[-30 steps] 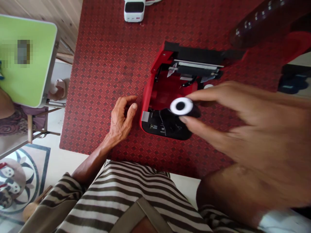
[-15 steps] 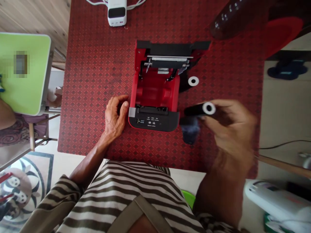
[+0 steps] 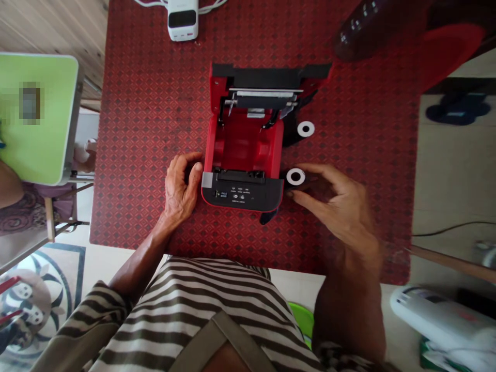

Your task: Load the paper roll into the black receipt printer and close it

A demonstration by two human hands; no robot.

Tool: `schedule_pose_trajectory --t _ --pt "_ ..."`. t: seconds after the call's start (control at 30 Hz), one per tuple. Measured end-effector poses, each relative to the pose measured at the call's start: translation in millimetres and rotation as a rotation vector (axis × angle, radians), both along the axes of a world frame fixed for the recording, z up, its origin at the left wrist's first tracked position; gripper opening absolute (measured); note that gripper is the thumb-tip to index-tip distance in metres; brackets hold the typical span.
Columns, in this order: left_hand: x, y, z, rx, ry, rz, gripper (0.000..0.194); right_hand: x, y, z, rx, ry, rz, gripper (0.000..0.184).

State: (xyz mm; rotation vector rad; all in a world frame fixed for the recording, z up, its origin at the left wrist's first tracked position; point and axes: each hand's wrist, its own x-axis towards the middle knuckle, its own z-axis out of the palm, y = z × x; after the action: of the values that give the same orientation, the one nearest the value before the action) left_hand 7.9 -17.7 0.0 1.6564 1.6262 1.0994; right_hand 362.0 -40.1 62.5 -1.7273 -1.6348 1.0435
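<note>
1. A receipt printer of glossy red plastic is sitting open on a red tablecloth with a woven diamond pattern. Its black lid is folded back, and its smooth, rounded red hollow is showing no roll inside.
2. The left hand is staying half open, with its fingers loosely curled. The fingertips and thumb are touching the printer's left side near its black front panel.
3. The right hand is pinching a black roll between thumb and fingers, with its white ring-shaped core facing up. The roll is just beside the printer's front right corner, outside the hollow.
4. A second black roll with a white core is lying just beside the printer's right wall.
5. A small white device with white cords is sitting on the tablecloth, well behind the printer.
</note>
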Motion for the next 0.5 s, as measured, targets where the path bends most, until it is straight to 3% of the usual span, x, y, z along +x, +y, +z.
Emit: schedule_pose_trajectory --t 0.1,0.27,0.4,0.5 --pt "0 -1 1.2 0.013 -0.008 -0.003 0.065 20 1 -5.8 0.105 0.076 -0.019 0.046" --pt "-1 0 3.3 -0.003 0.001 -0.012 0.067 25 39 -21.2 0.271 0.020 -0.205 0.029" --pt "-1 -1 5.3 -0.028 -0.012 -0.013 0.069 1 72 -25.5 0.154 0.016 -0.138 0.051" --pt "0 -1 5.6 -0.026 -0.030 -0.012 0.066 -12 83 -24.1 0.103 -0.049 -0.098 0.040"
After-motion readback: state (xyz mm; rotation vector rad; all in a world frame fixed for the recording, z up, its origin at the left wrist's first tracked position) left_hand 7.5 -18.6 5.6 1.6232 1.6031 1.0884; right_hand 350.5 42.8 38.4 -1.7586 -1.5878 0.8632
